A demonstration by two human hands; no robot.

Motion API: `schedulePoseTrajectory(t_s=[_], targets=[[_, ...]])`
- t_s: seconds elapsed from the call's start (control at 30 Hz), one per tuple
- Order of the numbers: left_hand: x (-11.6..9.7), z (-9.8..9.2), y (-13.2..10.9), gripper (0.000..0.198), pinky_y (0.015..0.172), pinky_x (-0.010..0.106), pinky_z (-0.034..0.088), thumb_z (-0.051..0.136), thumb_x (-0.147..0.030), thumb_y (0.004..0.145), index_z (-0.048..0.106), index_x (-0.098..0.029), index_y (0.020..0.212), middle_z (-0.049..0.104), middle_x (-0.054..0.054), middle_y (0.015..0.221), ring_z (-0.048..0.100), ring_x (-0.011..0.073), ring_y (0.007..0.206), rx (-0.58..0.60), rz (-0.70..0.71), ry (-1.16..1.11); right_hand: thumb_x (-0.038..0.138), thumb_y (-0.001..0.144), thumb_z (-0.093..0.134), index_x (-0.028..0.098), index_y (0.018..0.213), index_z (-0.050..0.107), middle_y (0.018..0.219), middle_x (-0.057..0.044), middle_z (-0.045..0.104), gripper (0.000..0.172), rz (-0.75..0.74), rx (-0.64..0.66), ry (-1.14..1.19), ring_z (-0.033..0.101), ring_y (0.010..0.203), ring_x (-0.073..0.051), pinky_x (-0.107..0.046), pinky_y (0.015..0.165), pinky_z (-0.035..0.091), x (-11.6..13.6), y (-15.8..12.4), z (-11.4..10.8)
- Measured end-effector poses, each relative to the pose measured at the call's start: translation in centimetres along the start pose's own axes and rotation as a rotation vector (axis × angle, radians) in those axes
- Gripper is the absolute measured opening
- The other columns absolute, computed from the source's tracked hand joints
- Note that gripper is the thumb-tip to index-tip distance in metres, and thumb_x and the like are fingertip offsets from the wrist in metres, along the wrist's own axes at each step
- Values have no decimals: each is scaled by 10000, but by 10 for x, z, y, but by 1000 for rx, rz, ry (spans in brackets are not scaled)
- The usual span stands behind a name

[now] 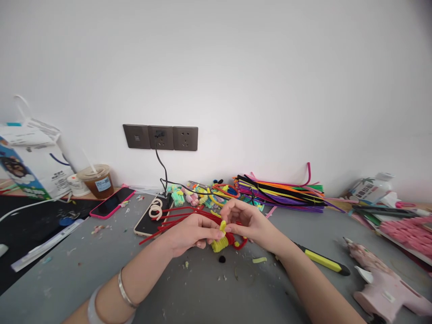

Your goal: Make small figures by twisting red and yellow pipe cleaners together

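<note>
In the middle of the view, my left hand (191, 233) pinches a short yellow pipe cleaner (223, 226) between thumb and fingers. My right hand (251, 225) closes on the same piece from the other side, its fingertips meeting at the yellow tip. Just below the fingers sits a yellow coiled pipe-cleaner form (220, 245), with a red pipe-cleaner piece (240, 245) beside it; I cannot tell whether these are joined to the held piece. A small black pompom-like ball (222, 259) lies on the grey table near them.
Behind my hands are red pipe cleaners (162, 228), a phone (145, 220) with a cream coil and a bundle of coloured pipe cleaners (283, 193). On the right lie a yellow-black cutter (324, 262) and a pink glue gun (381, 288). A drink cup (97, 182) stands left.
</note>
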State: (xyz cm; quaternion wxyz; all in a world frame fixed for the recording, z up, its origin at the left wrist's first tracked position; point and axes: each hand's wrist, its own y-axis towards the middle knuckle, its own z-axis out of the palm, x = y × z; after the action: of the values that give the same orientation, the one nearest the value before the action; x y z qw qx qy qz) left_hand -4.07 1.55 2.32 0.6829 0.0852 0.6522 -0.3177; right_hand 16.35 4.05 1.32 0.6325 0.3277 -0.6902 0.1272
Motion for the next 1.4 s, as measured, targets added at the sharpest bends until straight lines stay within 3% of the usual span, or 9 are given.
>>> schedulePoseTrajectory(t_s=[0.1, 0.23, 0.47, 0.77, 0.93, 1.17, 1.4], targets=[[-1, -1, -1, 322, 523, 286, 147, 796, -427, 642, 655, -138, 660, 473, -22, 616, 314, 77, 531, 9, -27, 29, 381, 830, 706, 176, 925, 687, 851, -38, 614, 227, 0, 41, -68, 562, 727, -140, -263, 647, 481, -1, 1, -2], [-1, -3, -2, 287, 521, 284, 157, 784, -398, 658, 659, -140, 656, 485, -14, 614, 332, 81, 531, 0, -39, 33, 341, 826, 717, 184, 811, 723, 817, -39, 636, 157, -81, 4, -157, 593, 752, -156, -283, 695, 485, 1, 2, -2], [-1, -3, -1, 264, 529, 276, 147, 785, -346, 643, 623, -139, 609, 460, -13, 590, 340, 88, 560, 30, -95, -92, 330, 823, 723, 197, 874, 736, 806, -62, 689, 143, -211, -50, -214, 619, 773, -180, -303, 695, 516, 5, 4, 2], [-4, 0, -2, 306, 529, 272, 179, 788, -337, 636, 540, -161, 611, 447, -30, 596, 311, 79, 542, 20, -15, -124, 365, 793, 745, 193, 768, 744, 735, -53, 707, 173, -191, -133, -222, 632, 663, -162, -280, 616, 518, 4, 4, 4], [-8, 0, -3, 335, 535, 252, 238, 778, -435, 673, 597, -153, 689, 511, 6, 706, 428, 97, 618, 18, 22, -153, 387, 796, 733, 193, 740, 720, 706, -46, 688, 203, -203, -213, -217, 619, 636, -159, -282, 597, 513, 6, 4, 5], [-6, 0, -2, 356, 540, 248, 251, 789, -454, 668, 625, -142, 717, 536, -1, 668, 370, 72, 548, -124, 131, -30, 370, 830, 699, 201, 775, 718, 725, -50, 682, 179, -227, -245, -258, 615, 646, -162, -272, 566, 507, 8, 4, 6], [-8, 3, -2, 417, 526, 256, 207, 775, -479, 662, 494, -174, 614, 452, -42, 563, 311, 71, 506, -184, 152, -49, 308, 869, 657, 215, 892, 698, 842, -73, 702, 104, -359, -262, -485, 647, 789, -204, -335, 708, 540, 1, 5, 5]])
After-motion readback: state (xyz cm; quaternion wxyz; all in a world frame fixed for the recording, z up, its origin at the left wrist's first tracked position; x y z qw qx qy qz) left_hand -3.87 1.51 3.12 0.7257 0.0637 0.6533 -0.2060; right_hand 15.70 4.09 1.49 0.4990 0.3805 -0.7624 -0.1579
